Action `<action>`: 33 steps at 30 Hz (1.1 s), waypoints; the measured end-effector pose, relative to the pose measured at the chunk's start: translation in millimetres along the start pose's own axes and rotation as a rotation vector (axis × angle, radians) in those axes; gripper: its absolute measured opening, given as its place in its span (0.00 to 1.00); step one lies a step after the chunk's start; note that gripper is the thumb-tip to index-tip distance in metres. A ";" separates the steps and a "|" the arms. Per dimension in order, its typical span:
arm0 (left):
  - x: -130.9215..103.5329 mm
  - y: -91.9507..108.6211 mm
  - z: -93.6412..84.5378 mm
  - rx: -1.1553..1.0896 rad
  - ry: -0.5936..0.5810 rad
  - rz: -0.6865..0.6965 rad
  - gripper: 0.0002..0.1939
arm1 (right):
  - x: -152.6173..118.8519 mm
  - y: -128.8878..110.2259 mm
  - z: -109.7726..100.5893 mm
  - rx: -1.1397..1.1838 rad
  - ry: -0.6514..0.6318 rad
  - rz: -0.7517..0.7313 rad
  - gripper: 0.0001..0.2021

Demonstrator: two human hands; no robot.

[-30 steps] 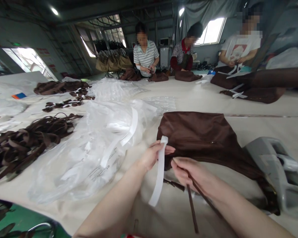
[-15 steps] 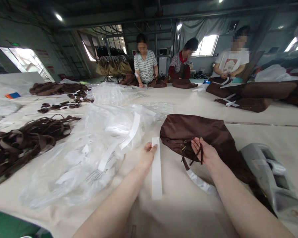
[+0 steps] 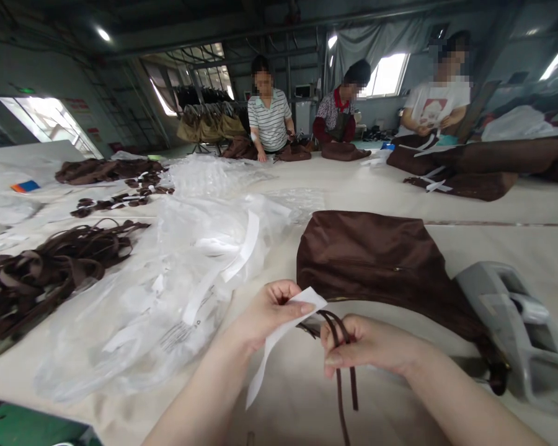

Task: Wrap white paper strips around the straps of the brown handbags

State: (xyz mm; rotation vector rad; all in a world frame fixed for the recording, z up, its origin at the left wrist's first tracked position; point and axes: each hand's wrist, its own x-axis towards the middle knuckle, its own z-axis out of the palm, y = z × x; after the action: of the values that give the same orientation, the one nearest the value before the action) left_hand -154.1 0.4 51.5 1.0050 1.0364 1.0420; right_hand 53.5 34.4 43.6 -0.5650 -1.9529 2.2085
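Note:
Between the thumb and fingers of my left hand (image 3: 274,313) is a white paper strip (image 3: 279,334), its lower end hanging toward the table's near side. My right hand (image 3: 360,344) pinches two thin brown cords (image 3: 346,384), whose ends dangle below the fingers. The strip's upper end lies close to the cords where the two hands nearly meet. Just beyond them a dark brown bag (image 3: 367,248) lies on the table, its strap running to the right.
Clear plastic bags (image 3: 144,310) cover the left middle, beside a heap of brown straps (image 3: 41,266). A grey tape dispenser (image 3: 506,310) stands at the right. Across the table (image 3: 506,238), three people handle brown bags (image 3: 478,161).
My left hand has lifted and tilted the white strip. My right hand has moved left and nearer with the cords, away from the bag body, which now lies flatter.

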 end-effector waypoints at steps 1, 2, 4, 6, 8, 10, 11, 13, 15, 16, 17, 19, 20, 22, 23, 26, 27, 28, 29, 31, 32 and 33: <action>0.1 -0.1 -1.2 0.021 -0.013 -0.010 0.16 | -1.2 -0.7 -2.8 -0.054 0.025 0.014 0.11; 0.3 -0.1 -2.5 0.049 -0.026 -0.021 0.17 | -3.2 -1.7 -5.4 -0.100 0.043 0.034 0.11; 0.6 0.0 -5.3 0.119 -0.041 -0.025 0.17 | -8.1 -3.8 -9.5 -0.148 0.066 0.075 0.10; 0.4 0.4 -7.5 0.187 -0.053 -0.003 0.18 | -12.0 -4.2 -12.3 -0.114 0.117 0.079 0.11; -0.1 0.5 -9.0 0.236 -0.076 0.036 0.19 | -12.3 -1.9 -15.1 0.027 0.270 0.040 0.13; -0.4 0.4 -9.2 0.278 -0.108 0.066 0.19 | -8.8 2.1 -18.5 0.243 0.517 -0.036 0.15; -0.5 0.2 -8.8 0.299 -0.127 0.072 0.19 | -6.1 4.0 -20.3 0.351 0.636 -0.077 0.17; -0.7 -0.2 -6.8 0.351 -0.166 0.077 0.18 | 0.2 6.9 -23.3 0.520 0.812 -0.145 0.19; -0.9 -1.0 -3.5 0.417 -0.206 0.102 0.17 | 5.7 8.8 -24.8 0.617 0.888 -0.178 0.20; -1.0 -1.7 -1.5 0.449 -0.222 0.124 0.16 | 7.9 9.6 -24.8 0.642 0.903 -0.188 0.19; -1.1 -2.6 0.8 0.476 -0.231 0.148 0.15 | 9.7 10.5 -24.3 0.654 0.913 -0.200 0.19; -1.3 -5.5 5.8 0.508 -0.229 0.174 0.14 | 12.3 12.7 -22.5 0.643 0.924 -0.223 0.18; -1.4 -7.4 8.6 0.511 -0.219 0.174 0.14 | 13.3 13.7 -21.2 0.625 0.930 -0.232 0.19; -1.8 -11.9 14.8 0.494 -0.206 0.150 0.15 | 14.9 15.2 -18.4 0.580 0.950 -0.248 0.19; -2.2 -14.3 18.0 0.477 -0.202 0.135 0.16 | 15.6 15.4 -16.9 0.557 0.962 -0.253 0.20; -4.1 -21.5 27.3 0.410 -0.183 0.094 0.18 | 17.3 14.3 -12.9 0.508 1.001 -0.264 0.21; -4.8 -23.6 30.0 0.384 -0.170 0.075 0.19 | 17.7 13.7 -11.9 0.494 1.013 -0.276 0.21; -5.6 -25.5 32.3 0.364 -0.158 0.053 0.20 | 18.1 13.1 -11.0 0.478 1.022 -0.288 0.21; -6.3 -27.0 34.4 0.350 -0.152 0.029 0.21 | 18.4 12.7 -10.4 0.459 1.030 -0.300 0.22; -7.5 -28.9 37.7 0.348 -0.158 -0.004 0.21 | 18.8 12.8 -9.6 0.416 1.047 -0.310 0.23; -7.9 -29.3 39.1 0.359 -0.161 -0.005 0.21 | 19.0 13.2 -9.4 0.400 1.054 -0.302 0.23; -8.2 -29.5 40.4 0.372 -0.162 0.000 0.21 | 19.2 13.9 -9.2 0.389 1.060 -0.290 0.23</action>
State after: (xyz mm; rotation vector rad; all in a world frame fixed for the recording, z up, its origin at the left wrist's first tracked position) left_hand -111.3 -19.1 32.8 1.3668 1.1183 0.7664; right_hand 41.2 47.5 25.6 -1.0132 -0.9545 1.5078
